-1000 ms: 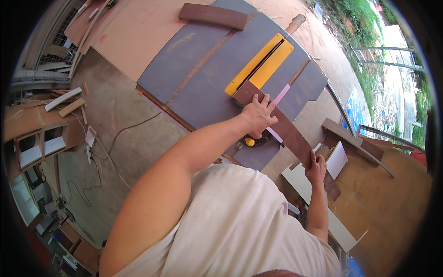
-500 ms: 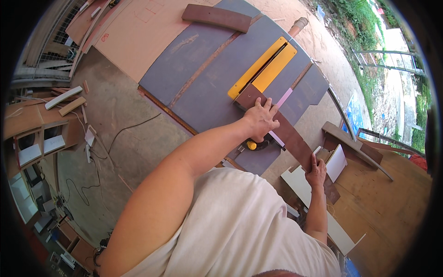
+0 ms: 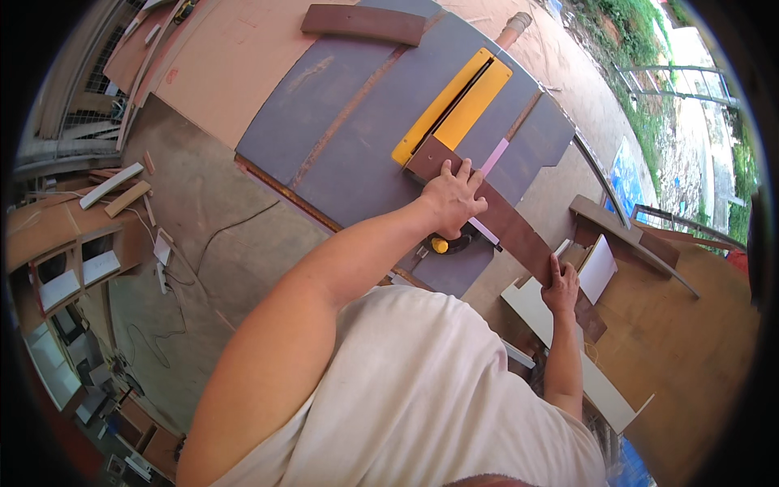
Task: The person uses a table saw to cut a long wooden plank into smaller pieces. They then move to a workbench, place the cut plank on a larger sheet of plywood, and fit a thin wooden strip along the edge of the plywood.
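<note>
A long brown board lies slanting across a grey table saw, its upper end over the yellow insert with the dark slot. A pale pink bar runs beneath it. My left hand rests on the board near that end, fingers spread. My right hand grips the board toward its lower right end. A yellow knob sits on a dark fitting beside my left hand. Whether a blade stands under the board I cannot tell.
A shorter brown piece lies on the saw's far part, by a pale sheet. Offcuts, a wooden cabinet and cords are at left. White panels and a large brown sheet are at right.
The whole view has shifted slightly since half a second ago, with the saw appearing higher in the picture. My hands and the board stay in nearly the same places on it.
</note>
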Demonstrator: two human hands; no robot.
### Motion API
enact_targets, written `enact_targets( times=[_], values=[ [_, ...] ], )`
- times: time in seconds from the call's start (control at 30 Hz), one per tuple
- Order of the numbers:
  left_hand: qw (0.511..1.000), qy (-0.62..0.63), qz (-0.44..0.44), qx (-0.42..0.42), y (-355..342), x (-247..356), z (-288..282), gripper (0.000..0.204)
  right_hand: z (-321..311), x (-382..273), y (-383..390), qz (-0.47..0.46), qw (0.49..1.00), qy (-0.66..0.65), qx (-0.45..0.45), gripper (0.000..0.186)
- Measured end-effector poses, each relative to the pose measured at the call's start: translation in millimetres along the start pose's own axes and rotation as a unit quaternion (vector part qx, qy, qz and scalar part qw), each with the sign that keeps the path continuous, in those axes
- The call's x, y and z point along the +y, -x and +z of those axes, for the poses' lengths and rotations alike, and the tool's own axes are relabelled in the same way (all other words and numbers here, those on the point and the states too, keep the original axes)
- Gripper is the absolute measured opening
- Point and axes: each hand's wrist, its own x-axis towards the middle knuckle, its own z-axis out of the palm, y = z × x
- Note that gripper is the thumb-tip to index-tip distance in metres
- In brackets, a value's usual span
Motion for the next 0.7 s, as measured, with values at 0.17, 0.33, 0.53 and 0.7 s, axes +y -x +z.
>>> enact_targets(
  times=[0.17,0.33,0.53,0.7],
  values=[
    [1.0,0.003,0.0,0.0,-2.5,0.1,2.0,0.072,0.8,-0.4,1.4,-0.006,1.0,-0.01,0.016,0.106],
    [1.0,-0.003,-0.004,0.0,-3.5,1.1,1.0,0.073,1.1,1.0,0.8,-0.01,1.0,-0.009,0.012,0.103],
    [1.0,-0.008,-0.007,0.013,-2.8,3.2,3.2,0.074,-9.5,-3.2,-1.3,-0.006,1.0,0.007,-0.017,0.099],
    [1.0,-0.01,-0.011,-0.006,-5.6,7.5,2.7,0.077,-53.3,-16.6,-2.5,0.002,0.995,-0.058,-0.085,0.106]
  ],
)
